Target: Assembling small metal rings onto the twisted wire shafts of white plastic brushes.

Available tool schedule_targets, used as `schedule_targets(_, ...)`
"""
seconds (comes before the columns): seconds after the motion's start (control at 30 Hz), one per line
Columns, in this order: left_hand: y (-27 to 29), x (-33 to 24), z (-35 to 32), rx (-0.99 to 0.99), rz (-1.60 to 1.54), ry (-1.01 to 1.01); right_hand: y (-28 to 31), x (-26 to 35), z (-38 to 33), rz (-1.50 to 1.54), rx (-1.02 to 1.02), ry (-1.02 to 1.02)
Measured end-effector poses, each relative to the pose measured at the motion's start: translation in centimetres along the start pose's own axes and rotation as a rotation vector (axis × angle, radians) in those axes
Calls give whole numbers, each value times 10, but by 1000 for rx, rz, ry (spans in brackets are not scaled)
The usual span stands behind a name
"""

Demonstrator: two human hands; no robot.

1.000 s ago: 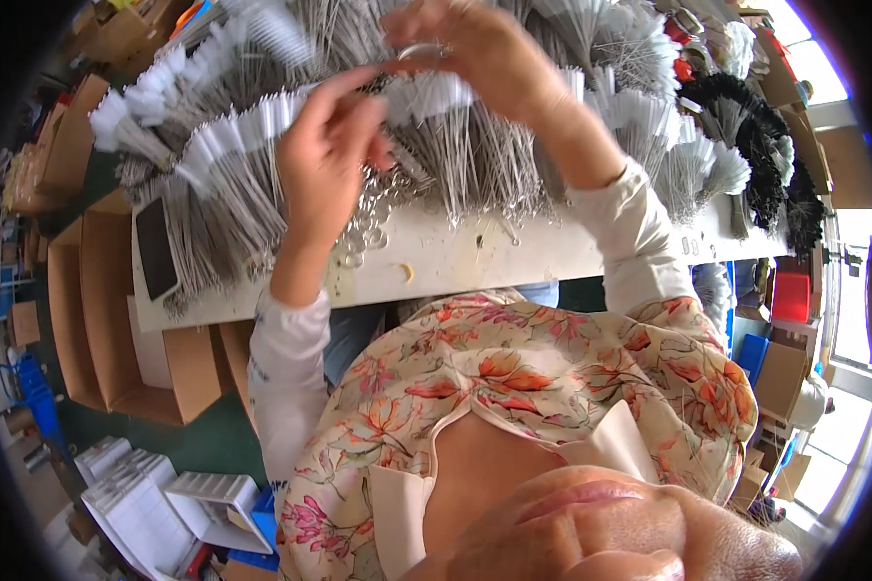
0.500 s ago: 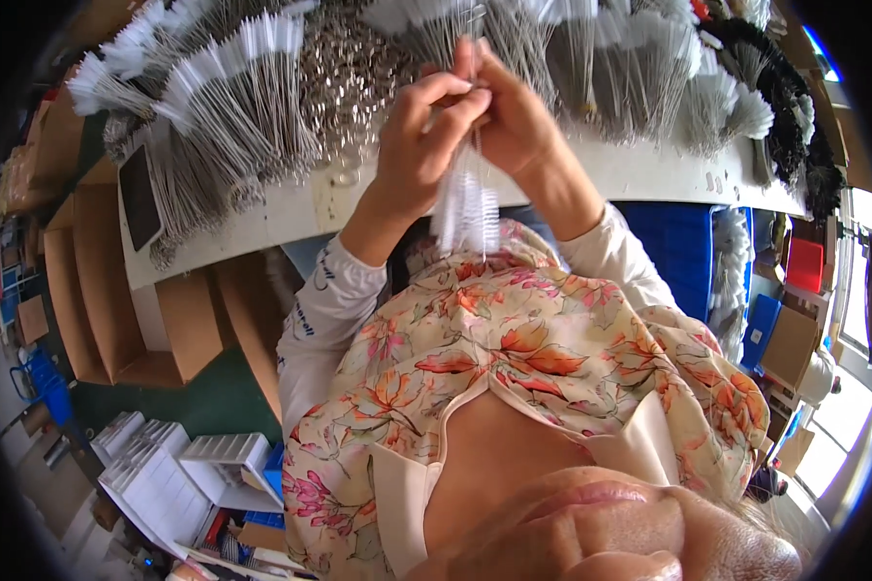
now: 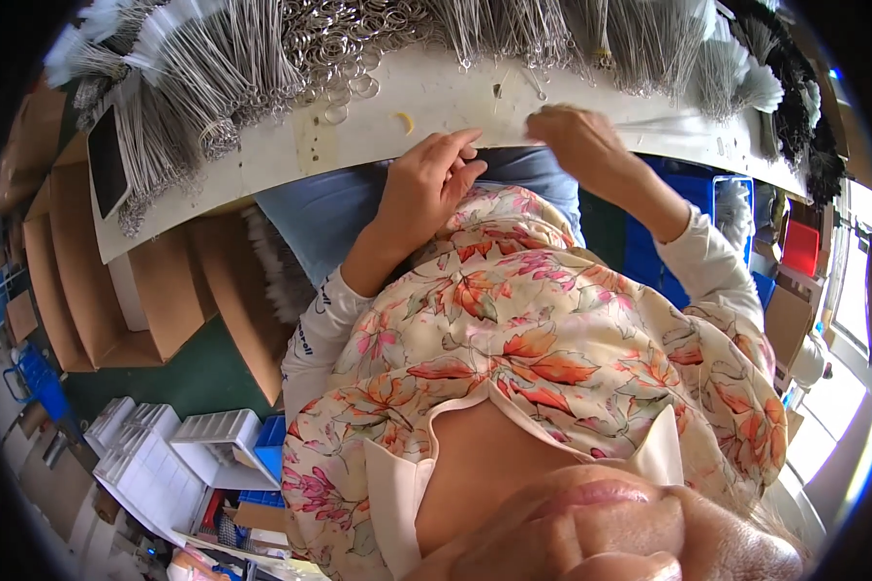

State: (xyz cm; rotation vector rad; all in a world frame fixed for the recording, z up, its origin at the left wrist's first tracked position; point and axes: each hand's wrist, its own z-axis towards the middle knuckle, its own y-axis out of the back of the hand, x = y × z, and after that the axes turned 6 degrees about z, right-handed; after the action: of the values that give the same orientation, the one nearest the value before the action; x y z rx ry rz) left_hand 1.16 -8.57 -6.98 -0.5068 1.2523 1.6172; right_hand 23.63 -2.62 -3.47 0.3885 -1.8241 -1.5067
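A long white workbench (image 3: 426, 107) runs across the top of the view, its far half heaped with bundles of thin wire pieces (image 3: 213, 68) and loose metal rings (image 3: 354, 44). Cardboard boxes (image 3: 116, 281) stand under it on the left, white trays (image 3: 179, 455) lie on the green floor, and blue bins (image 3: 736, 208) sit to the right. The right hand (image 3: 576, 145) pinches the near end of a slim clear packet of wires (image 3: 688, 124) lying flat at the bench's front edge, its long axis running sideways, pointing right. The left hand (image 3: 426, 189) rests curled at the bench edge, holding nothing that I can see.
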Motion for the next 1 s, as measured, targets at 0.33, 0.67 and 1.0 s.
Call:
schedule_targets(0.33, 30, -19, 14, -64, 187, -358, 19, 41, 19, 1442, 513, -257)
schedule_targets(0.67, 52, 64, 84, -77, 986, -118, -11, -13, 11, -155, -212, -34)
schedule_targets(1.0, 65, 11, 72, -233, 21, 210, 23, 34, 45, 902, -478, -83)
